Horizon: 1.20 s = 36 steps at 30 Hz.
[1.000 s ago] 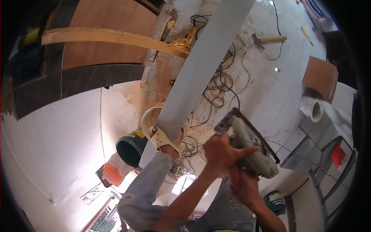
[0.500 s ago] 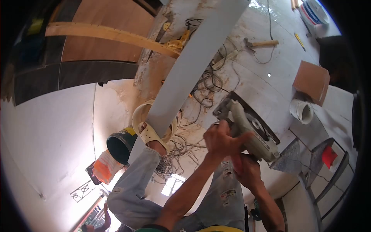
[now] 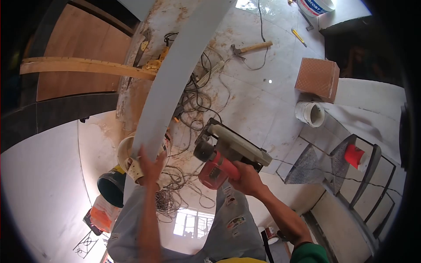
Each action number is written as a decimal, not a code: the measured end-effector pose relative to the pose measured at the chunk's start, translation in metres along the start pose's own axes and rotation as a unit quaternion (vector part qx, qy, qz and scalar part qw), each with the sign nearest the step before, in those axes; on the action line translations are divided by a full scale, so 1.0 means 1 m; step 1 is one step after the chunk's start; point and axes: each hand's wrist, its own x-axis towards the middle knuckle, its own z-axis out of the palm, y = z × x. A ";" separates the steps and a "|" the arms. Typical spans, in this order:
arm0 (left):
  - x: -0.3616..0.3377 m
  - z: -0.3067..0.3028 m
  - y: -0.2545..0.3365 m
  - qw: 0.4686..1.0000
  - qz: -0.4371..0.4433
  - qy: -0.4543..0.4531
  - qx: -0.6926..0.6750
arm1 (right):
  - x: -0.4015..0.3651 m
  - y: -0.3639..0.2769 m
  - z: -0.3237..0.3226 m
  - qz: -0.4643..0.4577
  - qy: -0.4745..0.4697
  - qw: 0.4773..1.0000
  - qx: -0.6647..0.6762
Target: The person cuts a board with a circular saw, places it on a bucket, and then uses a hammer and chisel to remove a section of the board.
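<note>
My right hand [image 3: 247,177] is wrapped round the red handle of a circular saw [image 3: 232,149], which is held up over the floor with its flat base plate turned away from me. A long pale grey board [image 3: 175,74] slants from the top of the view down to my foot. My left hand [image 3: 152,168], smeared by motion, reaches to the board's near end with its fingers apart. Just beneath that hand is my foot in a cream clog [image 3: 135,168], set against the board.
Tangled cables [image 3: 171,188] lie right of the foot. On the tiled floor are a hammer [image 3: 252,48], a yellow cutter knife [image 3: 299,38], a cardboard box [image 3: 316,79] and a white bucket [image 3: 310,114]. A dark green bucket [image 3: 110,186] stands at left, below a wooden strip [image 3: 87,65].
My left hand has left the saw and moved left to the board. The saw, now in my right hand alone, has turned. The whole view has shifted, so the floor things appear further left.
</note>
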 end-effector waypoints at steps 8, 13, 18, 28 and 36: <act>0.018 -0.017 -0.146 0.909 -0.079 -0.126 0.390 | 0.069 0.148 -0.007 0.022 0.173 0.982 0.074; 0.030 0.001 -0.102 0.806 -0.229 -0.184 0.514 | 0.118 0.235 -0.029 0.113 0.239 0.956 0.127; 0.031 0.019 -0.139 0.843 -0.162 -0.151 0.490 | 0.168 0.316 -0.042 0.094 0.333 0.938 0.004; 0.016 0.011 -0.145 0.870 -0.078 -0.089 0.479 | 0.197 0.375 -0.041 0.056 0.431 0.891 -0.128; 0.007 0.008 -0.155 0.879 -0.040 -0.045 0.473 | 0.186 0.392 -0.020 0.013 0.410 0.906 -0.110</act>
